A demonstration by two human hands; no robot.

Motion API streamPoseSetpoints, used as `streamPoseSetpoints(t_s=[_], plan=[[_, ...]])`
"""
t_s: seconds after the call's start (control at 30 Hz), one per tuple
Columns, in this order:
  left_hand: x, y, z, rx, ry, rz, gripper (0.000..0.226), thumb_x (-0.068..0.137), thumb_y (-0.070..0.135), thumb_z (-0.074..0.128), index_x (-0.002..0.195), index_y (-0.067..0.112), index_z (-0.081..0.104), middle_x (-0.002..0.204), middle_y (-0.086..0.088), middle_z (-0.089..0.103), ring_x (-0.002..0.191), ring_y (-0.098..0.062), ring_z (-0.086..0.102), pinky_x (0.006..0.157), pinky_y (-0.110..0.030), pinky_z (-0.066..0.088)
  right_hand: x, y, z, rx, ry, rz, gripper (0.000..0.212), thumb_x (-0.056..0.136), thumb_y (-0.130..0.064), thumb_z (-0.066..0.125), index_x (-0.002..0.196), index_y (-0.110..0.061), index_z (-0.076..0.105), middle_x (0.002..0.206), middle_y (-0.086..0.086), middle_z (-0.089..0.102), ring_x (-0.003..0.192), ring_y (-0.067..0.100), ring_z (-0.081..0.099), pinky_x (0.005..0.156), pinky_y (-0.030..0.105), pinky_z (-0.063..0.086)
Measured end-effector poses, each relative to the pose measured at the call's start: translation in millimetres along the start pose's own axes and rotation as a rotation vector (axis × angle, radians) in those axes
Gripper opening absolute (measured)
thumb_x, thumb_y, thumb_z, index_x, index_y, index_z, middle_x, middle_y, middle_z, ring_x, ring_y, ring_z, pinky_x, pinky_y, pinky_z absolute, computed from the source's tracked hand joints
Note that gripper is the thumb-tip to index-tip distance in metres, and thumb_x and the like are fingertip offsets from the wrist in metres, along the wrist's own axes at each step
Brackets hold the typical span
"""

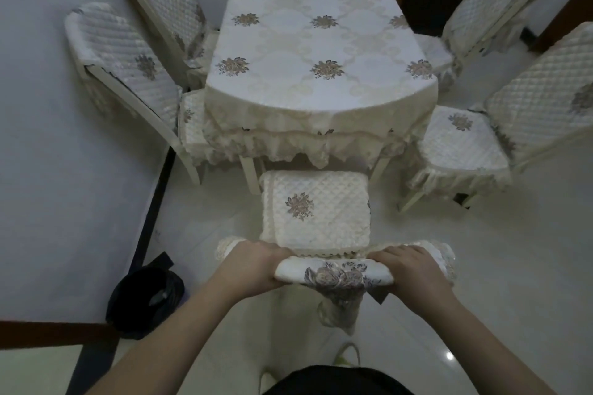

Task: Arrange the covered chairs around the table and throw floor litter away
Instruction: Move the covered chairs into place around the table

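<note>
Glossy pale tiled floor (513,266), white wall (48,106), dark baseboard (154,202), dim light.

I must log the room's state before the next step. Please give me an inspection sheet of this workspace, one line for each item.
Surface: table under a floral cloth, nothing on it.
Job's things: near chair at the table's end, seat not yet under it; two chairs on each side, the right front chair pulled out and angled.
Clutter: no litter seen on the floor; black bin by the wall.
Hands: left hand and right hand grip the near chair's covered backrest top.
Cables: nothing seen.
Surroundings: glossy pale tile floor, white walls, dark doorway behind the table.
</note>
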State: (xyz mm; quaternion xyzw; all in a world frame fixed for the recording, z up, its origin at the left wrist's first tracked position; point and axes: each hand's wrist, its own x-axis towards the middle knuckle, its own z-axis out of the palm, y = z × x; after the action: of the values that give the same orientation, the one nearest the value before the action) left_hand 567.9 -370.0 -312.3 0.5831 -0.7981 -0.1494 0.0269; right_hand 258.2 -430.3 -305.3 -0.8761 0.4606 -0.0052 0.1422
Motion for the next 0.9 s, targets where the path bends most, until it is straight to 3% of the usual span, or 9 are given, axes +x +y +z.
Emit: streamPoseSetpoints(t_s=[0.23, 0.53, 0.9], plan=[[37.2, 5.8, 4.0, 0.026, 0.027, -0.038, 0.043, 0.075, 0.062, 0.058, 0.107, 0.034, 0.066, 0.092, 0.007, 0.071, 0.087, -0.017, 0.066, 0.065, -0.032, 0.051, 26.4, 34.2, -10.8, 0.005, 0.032, -0.01, 0.037, 0.064, -0.041, 0.079, 0.099, -0.03, 0.071, 0.091, -0.007, 0.071, 0.086, 0.021, 0.065, 0.08, 0.034, 0.043], [73.5, -20.0, -16.5, 0.038, -0.028, -0.112, 0.038, 0.075, 0.06, 0.063, 0.105, 0.037, 0.064, 0.098, 0.008, 0.07, 0.091, -0.016, 0.065, 0.07, -0.034, 0.05, 68.2, 40.1, -10.2, 0.004, 0.143, -0.008, 0.035, 0.059, -0.046, 0.082, 0.089, -0.032, 0.07, 0.076, -0.008, 0.069, 0.071, 0.019, 0.064, 0.068, 0.033, 0.04], [135.3, -35.0, -30.7, 0.098, -0.056, -0.179, 0.035, 0.078, 0.048, 0.067, 0.112, 0.038, 0.062, 0.102, 0.007, 0.07, 0.094, -0.019, 0.064, 0.073, -0.033, 0.049, 128.7, 68.0, -27.2, 0.017, 0.068, 0.039, 0.045, 0.063, -0.05, 0.08, 0.102, -0.035, 0.066, 0.091, -0.009, 0.066, 0.088, 0.02, 0.06, 0.079, 0.035, 0.035]])
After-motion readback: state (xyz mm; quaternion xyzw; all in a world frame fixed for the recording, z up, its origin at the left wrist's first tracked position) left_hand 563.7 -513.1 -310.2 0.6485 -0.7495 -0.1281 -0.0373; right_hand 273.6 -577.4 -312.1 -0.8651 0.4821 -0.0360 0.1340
